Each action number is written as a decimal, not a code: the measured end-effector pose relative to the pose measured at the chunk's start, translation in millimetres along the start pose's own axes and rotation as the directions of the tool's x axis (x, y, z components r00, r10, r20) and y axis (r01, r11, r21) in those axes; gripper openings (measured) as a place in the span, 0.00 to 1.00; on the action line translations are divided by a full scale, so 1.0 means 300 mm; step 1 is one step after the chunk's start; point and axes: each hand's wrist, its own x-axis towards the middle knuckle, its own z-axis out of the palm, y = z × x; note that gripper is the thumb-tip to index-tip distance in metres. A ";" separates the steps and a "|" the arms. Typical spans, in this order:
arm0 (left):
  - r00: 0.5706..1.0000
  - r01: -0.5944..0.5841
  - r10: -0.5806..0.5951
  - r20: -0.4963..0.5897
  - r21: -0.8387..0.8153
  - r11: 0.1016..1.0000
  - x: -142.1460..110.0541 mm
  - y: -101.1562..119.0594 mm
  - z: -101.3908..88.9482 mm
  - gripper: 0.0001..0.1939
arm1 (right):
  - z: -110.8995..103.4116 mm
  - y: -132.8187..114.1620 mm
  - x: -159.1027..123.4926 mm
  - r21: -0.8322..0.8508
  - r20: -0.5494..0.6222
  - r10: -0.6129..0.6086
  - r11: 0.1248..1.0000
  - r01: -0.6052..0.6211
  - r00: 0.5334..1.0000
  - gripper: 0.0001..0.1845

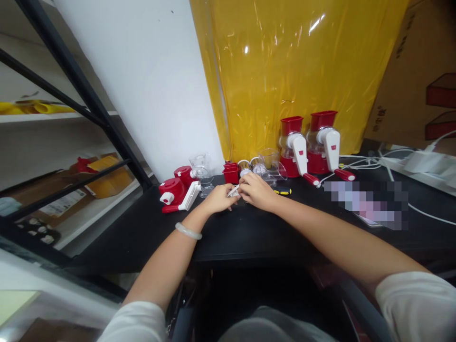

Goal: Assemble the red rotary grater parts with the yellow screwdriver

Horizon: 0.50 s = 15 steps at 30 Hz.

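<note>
From the head view, I have both hands meeting above the middle of the black tabletop point(238, 242), with a small, slim white part point(234, 190) between them, just in front of the red rectangular plastic pieces point(231, 173). I judge the step in hand to be fine handling of that part; the next move calls for a steady fingertip grip and small turns of both wrists. My left hand point(219, 198) is pinched on the part, thumb and fingers drawn together. My right hand point(257, 191) has its fingers curled down over the part's other end, little gap showing; whether it grips or only touches I cannot tell. The left forearm, wearing a pale bracelet point(188, 231), slants up from the lower left; the right forearm reaches in from the lower right, palm downward. A yellow-and-black handle point(283, 191) lies just beyond the right wrist, near two upright crank-handled rotary graters point(318, 164).
</note>
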 end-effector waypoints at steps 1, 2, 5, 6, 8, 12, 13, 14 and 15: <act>1.000 0.003 -0.003 -0.001 -0.008 1.000 0.000 0.000 0.000 0.05 | 0.001 0.001 0.000 0.002 0.001 -0.003 1.000 0.003 1.000 0.03; 1.000 0.008 -0.008 -0.002 -0.014 1.000 0.000 0.000 0.000 0.05 | 0.002 0.001 0.000 0.003 0.002 -0.008 1.000 0.008 1.000 0.03; 1.000 0.016 -0.016 -0.005 -0.022 1.000 0.000 0.002 0.000 0.05 | 0.002 0.004 0.000 -0.006 0.006 -0.029 1.000 0.029 1.000 0.04; 1.000 0.015 -0.016 -0.005 -0.021 1.000 0.000 0.002 -0.001 0.05 | 0.002 0.004 0.001 -0.015 0.007 -0.041 0.999 0.041 0.999 0.04; 1.000 0.015 -0.015 -0.004 -0.017 1.000 0.001 0.001 -0.001 0.05 | 0.001 0.005 0.001 -0.038 0.009 -0.067 0.997 0.068 0.998 0.04; 0.999 0.036 -0.036 -0.015 -0.016 0.999 0.005 0.000 0.000 0.04 | 0.004 -0.006 0.005 -0.067 0.018 -0.102 0.992 0.103 0.995 0.06; 0.999 0.041 -0.042 -0.020 -0.011 0.999 0.006 0.001 0.001 0.03 | 0.005 -0.012 0.007 -0.067 0.019 -0.113 0.991 0.114 0.993 0.07; 0.999 0.046 -0.047 -0.025 -0.002 0.999 0.007 0.003 0.000 0.03 | 0.006 -0.019 0.010 -0.064 0.019 -0.125 0.990 0.126 0.992 0.07; 0.998 0.050 -0.049 -0.028 0.009 0.999 0.007 0.005 0.000 0.04 | 0.006 -0.026 0.013 -0.059 0.015 -0.140 0.988 0.140 0.990 0.07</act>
